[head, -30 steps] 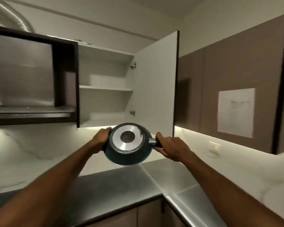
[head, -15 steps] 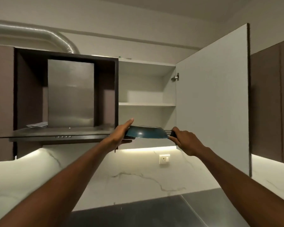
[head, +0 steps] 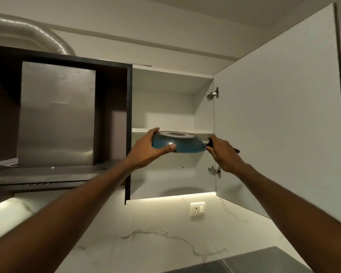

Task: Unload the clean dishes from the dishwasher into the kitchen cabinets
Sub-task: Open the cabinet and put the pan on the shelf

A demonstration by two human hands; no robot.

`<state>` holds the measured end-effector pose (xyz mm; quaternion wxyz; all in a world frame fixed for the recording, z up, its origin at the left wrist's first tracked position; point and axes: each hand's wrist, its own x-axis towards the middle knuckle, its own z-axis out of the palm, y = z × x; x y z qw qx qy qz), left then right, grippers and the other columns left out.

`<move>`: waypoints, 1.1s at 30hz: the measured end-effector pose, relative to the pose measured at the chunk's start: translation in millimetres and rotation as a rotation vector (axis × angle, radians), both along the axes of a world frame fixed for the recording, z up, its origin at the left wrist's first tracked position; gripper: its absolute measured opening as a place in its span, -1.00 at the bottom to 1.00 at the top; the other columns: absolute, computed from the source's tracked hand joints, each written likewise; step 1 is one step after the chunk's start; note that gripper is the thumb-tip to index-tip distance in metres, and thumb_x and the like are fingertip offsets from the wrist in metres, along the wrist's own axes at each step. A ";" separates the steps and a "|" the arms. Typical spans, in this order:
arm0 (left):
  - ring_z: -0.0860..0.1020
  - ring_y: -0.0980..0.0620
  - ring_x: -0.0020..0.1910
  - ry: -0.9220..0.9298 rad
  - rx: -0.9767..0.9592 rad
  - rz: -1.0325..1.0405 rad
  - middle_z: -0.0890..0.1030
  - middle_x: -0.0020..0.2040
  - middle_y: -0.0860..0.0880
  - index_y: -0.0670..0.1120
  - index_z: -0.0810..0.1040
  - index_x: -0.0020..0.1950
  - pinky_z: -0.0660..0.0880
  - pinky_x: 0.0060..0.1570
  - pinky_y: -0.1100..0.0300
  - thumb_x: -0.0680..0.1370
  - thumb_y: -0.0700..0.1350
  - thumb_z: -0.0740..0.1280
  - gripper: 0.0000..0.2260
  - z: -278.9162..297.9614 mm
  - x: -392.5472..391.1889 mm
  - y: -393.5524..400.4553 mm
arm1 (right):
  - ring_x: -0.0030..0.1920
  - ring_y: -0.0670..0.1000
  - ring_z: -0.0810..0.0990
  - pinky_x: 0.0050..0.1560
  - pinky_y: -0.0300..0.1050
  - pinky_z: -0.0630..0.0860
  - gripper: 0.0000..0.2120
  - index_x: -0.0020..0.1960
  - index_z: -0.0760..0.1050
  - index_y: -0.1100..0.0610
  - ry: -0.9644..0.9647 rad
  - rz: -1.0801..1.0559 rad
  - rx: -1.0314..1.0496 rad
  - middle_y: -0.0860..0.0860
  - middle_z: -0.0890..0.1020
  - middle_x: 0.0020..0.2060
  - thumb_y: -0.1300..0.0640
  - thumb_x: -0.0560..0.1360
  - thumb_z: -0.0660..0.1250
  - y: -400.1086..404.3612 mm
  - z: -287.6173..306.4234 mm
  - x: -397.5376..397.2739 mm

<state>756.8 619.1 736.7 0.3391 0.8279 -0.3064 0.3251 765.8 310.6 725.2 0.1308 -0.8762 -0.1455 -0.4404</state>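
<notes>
White marble-veined wall runs below the upper units, lit by a strip of light under the open cabinet, with a wall socket just under the cabinet's lower edge. Its white door stands swung wide to the right on two metal hinges, and both the upper compartment and the lower one are bare of dishes. To the left sits a steel chimney hood inside a dark frame, and a ribbed silver duct curves away above it. A corner of the grey countertop shows at the bottom right. Both arms reach up from the lower corners. Between the hands is a blue frying pan, held upside down and slightly tilted, its round metal base facing up; it is in the air at the front of the cabinet opening, level with the edge of the middle shelf and above the lower compartment's floor, where its shadow falls. The left hand cups the pan's left rim, thumb pressed on the blue outer wall and fingers curled over the top. The right hand is closed around the black handle, whose end pokes out past the hand to the right.
</notes>
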 end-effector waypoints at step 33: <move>0.58 -0.14 -0.07 0.179 0.013 0.439 0.64 -0.05 -0.18 -0.18 0.60 0.09 0.50 -0.03 0.04 0.39 0.58 0.20 -0.18 138.3 295.5 -30.3 | -0.07 -0.03 0.62 -0.08 -0.14 0.49 -0.67 0.23 0.63 0.11 0.158 0.392 -0.013 0.00 0.71 -0.05 -0.11 0.66 0.33 -25.0 153.2 363.5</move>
